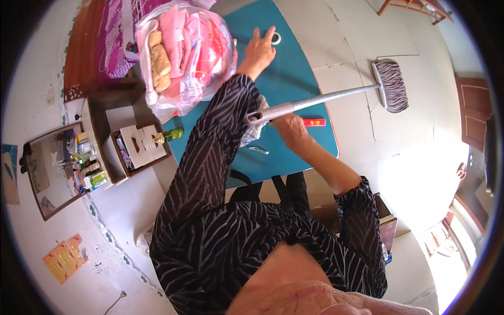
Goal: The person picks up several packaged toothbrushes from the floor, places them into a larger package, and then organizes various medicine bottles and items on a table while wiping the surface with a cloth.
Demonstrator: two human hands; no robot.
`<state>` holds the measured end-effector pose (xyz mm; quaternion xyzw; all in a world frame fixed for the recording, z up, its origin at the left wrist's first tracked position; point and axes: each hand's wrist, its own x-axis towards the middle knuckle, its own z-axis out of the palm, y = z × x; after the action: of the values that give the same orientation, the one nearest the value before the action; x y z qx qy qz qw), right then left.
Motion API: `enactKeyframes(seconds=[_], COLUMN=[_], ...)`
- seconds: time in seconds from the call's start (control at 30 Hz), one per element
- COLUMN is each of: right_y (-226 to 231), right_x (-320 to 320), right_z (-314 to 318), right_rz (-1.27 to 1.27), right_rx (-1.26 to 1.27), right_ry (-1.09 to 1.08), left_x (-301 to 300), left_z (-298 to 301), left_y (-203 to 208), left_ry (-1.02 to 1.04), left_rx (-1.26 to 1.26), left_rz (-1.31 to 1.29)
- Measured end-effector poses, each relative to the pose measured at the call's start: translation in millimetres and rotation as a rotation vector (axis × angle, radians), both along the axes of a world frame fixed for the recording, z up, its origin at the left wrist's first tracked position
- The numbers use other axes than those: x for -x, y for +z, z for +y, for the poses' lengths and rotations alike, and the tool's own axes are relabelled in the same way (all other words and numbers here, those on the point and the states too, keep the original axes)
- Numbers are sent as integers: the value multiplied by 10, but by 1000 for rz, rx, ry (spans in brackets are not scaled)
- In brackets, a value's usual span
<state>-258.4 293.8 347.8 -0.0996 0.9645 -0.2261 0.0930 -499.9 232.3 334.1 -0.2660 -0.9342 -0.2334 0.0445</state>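
My left hand [259, 51] reaches over the far part of the teal table [295, 63], its fingers apart. A fingertip is at a small white ring [276, 38], which looks like a tape roll; whether they touch is unclear. My right hand [292, 131] is lower on the table, just under the handle of a mop [325, 98]. The handle hides its fingers, so I cannot tell what they grip. Beside those fingers lies a crumpled white and blue patterned cloth [252, 135]. A small red box [314, 122] lies right of the hand, and a small metal clip-like item [258, 150] lies nearer me.
A clear plastic bag of pink fabric [189, 52] stands at the table's left. Beyond it are a wooden drawer unit [100, 123], a green bottle [173, 135] and a mirror [52, 168]. The grey mop head [391, 85] is over the pale tiled floor [352, 47] at right.
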Motion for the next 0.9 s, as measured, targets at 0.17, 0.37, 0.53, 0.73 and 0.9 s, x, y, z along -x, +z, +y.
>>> enactKeyframes(seconds=[0.17,0.37,0.53,0.73,0.9], right_y=[574,526,507,399,85], right_x=[-455,-1016,-1127,-824,-574], right_z=[22,444,843,1053,1016], right_rz=[98,-38,14,122,68], right_rx=[122,182,41,-83,-240], right_ry=[13,-182,-293,-295,-68], left_x=[549,998,936,-1125,-2210], left_z=[-7,-220,-338,-771,-1292], left_y=[-388,-428,-502,317,11], left_ry=[22,371,216,-249,-181], left_rx=[111,314,498,20,492], left_rz=[-42,20,322,-213,-108])
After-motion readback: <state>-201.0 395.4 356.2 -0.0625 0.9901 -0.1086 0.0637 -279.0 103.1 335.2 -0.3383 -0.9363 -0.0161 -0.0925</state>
